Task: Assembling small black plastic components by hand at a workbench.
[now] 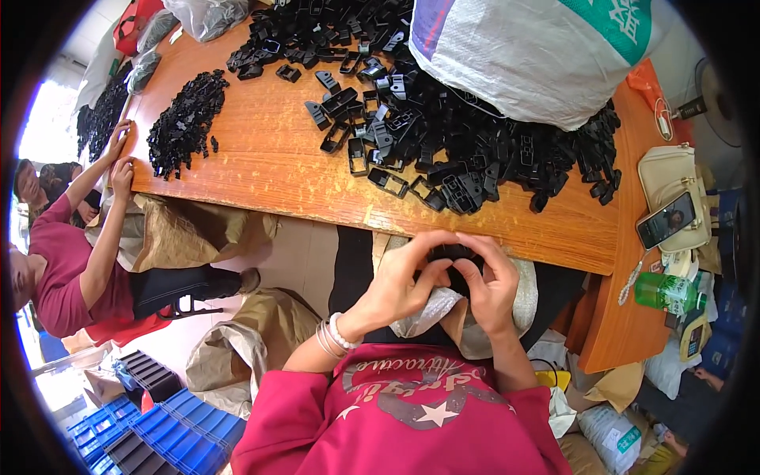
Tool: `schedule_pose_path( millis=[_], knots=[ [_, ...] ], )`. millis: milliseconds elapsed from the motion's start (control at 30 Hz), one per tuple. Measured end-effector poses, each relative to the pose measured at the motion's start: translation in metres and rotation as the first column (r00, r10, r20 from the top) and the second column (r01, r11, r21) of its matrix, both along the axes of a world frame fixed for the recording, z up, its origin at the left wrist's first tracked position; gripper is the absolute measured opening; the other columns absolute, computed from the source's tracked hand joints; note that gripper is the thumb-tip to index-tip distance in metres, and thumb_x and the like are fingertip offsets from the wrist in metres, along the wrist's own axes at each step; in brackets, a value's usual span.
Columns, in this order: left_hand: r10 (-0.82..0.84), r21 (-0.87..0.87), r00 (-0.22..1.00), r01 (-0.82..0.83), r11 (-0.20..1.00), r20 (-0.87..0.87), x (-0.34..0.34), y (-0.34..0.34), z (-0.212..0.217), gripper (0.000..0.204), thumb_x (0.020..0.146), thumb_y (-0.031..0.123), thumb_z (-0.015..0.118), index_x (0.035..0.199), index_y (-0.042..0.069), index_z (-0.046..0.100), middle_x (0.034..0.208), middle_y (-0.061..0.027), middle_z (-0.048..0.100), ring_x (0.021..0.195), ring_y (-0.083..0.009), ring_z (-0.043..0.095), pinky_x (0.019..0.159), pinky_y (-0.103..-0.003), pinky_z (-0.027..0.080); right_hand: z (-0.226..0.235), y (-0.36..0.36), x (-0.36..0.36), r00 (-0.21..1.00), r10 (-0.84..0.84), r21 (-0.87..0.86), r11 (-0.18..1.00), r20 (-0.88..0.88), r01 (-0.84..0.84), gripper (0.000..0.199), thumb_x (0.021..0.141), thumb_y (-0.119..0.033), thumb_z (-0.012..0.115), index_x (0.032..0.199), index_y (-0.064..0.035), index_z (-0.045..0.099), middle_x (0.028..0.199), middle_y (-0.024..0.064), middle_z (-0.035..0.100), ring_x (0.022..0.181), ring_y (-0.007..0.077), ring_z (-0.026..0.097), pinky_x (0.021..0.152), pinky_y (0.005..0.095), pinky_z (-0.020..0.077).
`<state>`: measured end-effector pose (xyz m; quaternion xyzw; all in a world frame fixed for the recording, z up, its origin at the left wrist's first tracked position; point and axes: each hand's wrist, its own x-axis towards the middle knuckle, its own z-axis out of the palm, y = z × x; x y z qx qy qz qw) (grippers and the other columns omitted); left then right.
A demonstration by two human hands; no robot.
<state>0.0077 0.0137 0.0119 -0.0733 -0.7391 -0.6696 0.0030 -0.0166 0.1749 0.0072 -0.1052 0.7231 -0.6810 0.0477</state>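
Just off the table's near edge, my left hand and my right hand meet with fingers and thumbs curled around a small black plastic part. My fingers cover most of it, so its exact shape does not show. Below the hands a whitish woven sack hangs open over my lap. On the wooden table in front of me lies a wide heap of black plastic frames and housings, its nearest pieces close beyond my fingertips.
A large white woven sack rests on the heap. Farther left is a pile of smaller black parts, beside a co-worker's hands. At right are a phone on a cream bag and a green bottle. Blue crates stand lower left.
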Motion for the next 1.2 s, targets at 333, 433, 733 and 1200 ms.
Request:
schedule_pose_path(
  millis=[333, 433, 733, 1200],
  knots=[
    [0.095, -0.657, 0.887, -0.403, 0.637, -0.452, -0.042, -0.057, -0.001, 0.016, 0.084, 0.004, 0.062, 0.099, 0.002, 0.059, 0.088, -0.0132, 0.055, 0.071, -0.0286, 0.059, 0.059, -0.037, 0.047, 0.012, 0.008, -0.022, 0.834, 0.024, 0.462, 0.841, -0.551, 0.281, 0.021, 0.074, 0.001, 0.072, 0.095, -0.0010, 0.068, 0.084, 0.0085, 0.058, 0.077, 0.0266, 0.055, 0.068, 0.0366, 0.0435],
    [0.027, -0.749, 0.911, -0.354, 0.561, -0.411, -0.046, -0.064, -0.013, 0.015, 0.082, 0.006, 0.064, 0.096, 0.003, 0.058, 0.089, -0.0123, 0.051, 0.075, -0.0283, 0.058, 0.058, -0.038, 0.047, 0.009, -0.009, -0.042, 0.702, 0.068, 0.500, 0.751, -0.709, 0.431, 0.025, 0.075, 0.001, 0.068, 0.100, -0.0033, 0.068, 0.088, 0.0070, 0.057, 0.078, 0.0248, 0.054, 0.070, 0.0370, 0.0402],
    [-0.131, -0.538, 0.906, -0.118, 0.835, -0.402, -0.017, -0.033, -0.010, 0.022, 0.075, -0.002, 0.066, 0.095, -0.001, 0.056, 0.107, -0.0162, 0.057, 0.092, -0.0338, 0.055, 0.079, -0.041, 0.046, 0.014, -0.018, -0.060, 0.658, 0.308, 0.619, 0.722, -0.687, 0.309, 0.027, 0.073, 0.001, 0.065, 0.100, -0.0019, 0.067, 0.095, 0.0062, 0.060, 0.092, 0.0247, 0.056, 0.075, 0.0376, 0.0411],
    [0.057, -0.355, 0.909, -0.218, 0.909, -0.413, -0.019, -0.032, -0.015, 0.026, 0.076, -0.005, 0.067, 0.098, -0.001, 0.054, 0.099, -0.0163, 0.060, 0.089, -0.0358, 0.059, 0.078, -0.040, 0.049, 0.024, -0.021, -0.106, 0.582, 0.579, 0.730, 0.682, -0.572, 0.039, 0.033, 0.072, 0.003, 0.059, 0.104, -0.0027, 0.065, 0.119, 0.0118, 0.057, 0.107, 0.0294, 0.054, 0.083, 0.0383, 0.0421]
  ],
)
